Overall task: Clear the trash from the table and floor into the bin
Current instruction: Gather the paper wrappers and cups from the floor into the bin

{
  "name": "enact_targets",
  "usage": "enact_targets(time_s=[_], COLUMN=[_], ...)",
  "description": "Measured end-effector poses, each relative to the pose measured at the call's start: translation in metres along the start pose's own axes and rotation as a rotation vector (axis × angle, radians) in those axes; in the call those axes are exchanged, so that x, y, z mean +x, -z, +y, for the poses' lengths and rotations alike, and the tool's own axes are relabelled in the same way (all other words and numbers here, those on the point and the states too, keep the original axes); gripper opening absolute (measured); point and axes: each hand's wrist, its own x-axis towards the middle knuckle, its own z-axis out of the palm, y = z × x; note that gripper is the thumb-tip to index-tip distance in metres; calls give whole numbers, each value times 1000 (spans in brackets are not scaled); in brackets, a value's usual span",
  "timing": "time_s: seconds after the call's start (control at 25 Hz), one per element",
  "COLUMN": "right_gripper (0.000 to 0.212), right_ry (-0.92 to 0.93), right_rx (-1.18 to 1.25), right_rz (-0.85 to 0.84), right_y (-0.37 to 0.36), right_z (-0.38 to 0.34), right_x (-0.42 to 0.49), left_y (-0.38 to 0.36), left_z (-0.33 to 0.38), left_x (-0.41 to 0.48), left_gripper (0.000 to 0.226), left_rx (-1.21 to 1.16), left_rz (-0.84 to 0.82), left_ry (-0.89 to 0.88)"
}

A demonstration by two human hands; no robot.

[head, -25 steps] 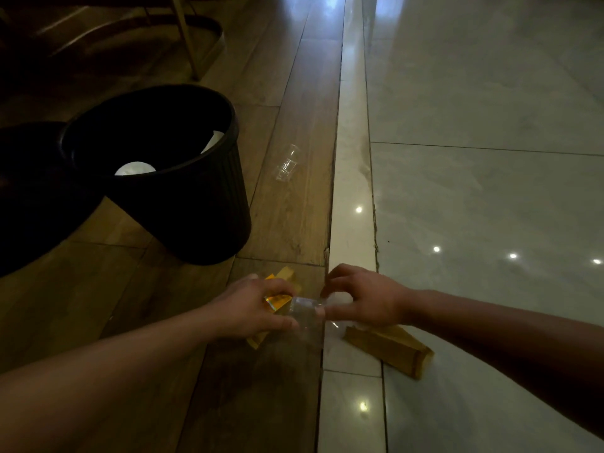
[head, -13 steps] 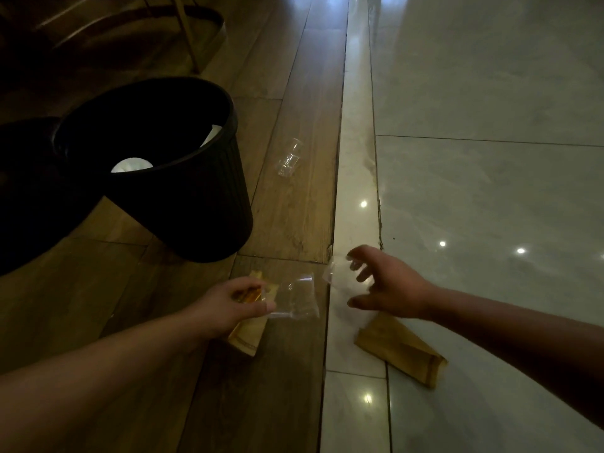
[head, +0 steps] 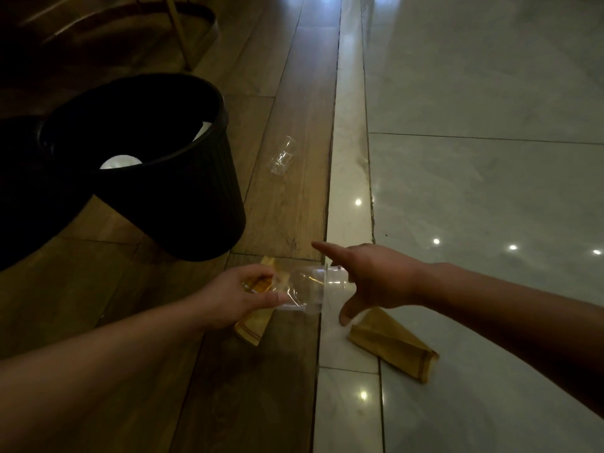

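Observation:
My left hand (head: 242, 295) grips a clear plastic cup (head: 302, 289) lying sideways just above the floor. A second clear cup (head: 336, 275) sticks out of its mouth. The second cup's far end meets my right hand (head: 379, 279), whose finger and thumb are spread wide, not wrapped round it. One brown paper bag (head: 253, 330) lies under my left hand and another brown paper bag (head: 392, 346) lies below my right hand. A third clear cup (head: 282, 155) lies on the wooden floor farther off. The black ribbed bin (head: 183, 191) stands at the left with white trash (head: 121, 161) inside.
A dark rounded object (head: 16, 191) sits against the bin's left side. A chair leg (head: 179, 31) and curved base stand at the top left. Wooden planks lie left of a pale strip (head: 348, 158); glossy grey tiles (head: 490, 191) lie to the right.
My right hand moved its clear cup leftward into the mouth of the cup in my left hand. Its fingers have since spread apart. The left hand stays lifted with its cup.

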Motion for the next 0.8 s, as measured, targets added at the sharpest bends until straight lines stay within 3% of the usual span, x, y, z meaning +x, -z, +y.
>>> enact_targets(time_s=[0.2, 0.44, 0.64, 0.8], right_gripper=[108, 81, 58, 44], right_ry=[-67, -150, -152, -220], right_rx=[352, 551, 755, 821], right_rz=[109, 196, 265, 497], right_y=[16, 8, 9, -8], right_z=[-4, -10, -11, -25], right_x=[-4, -3, 0, 12], left_y=[2, 5, 6, -4], left_z=[2, 12, 22, 30], left_x=[-3, -6, -5, -8], left_gripper=[68, 37, 52, 49], left_rx=[-14, -43, 32, -25], left_rz=[-21, 29, 71, 53], left_ry=[19, -51, -57, -111])
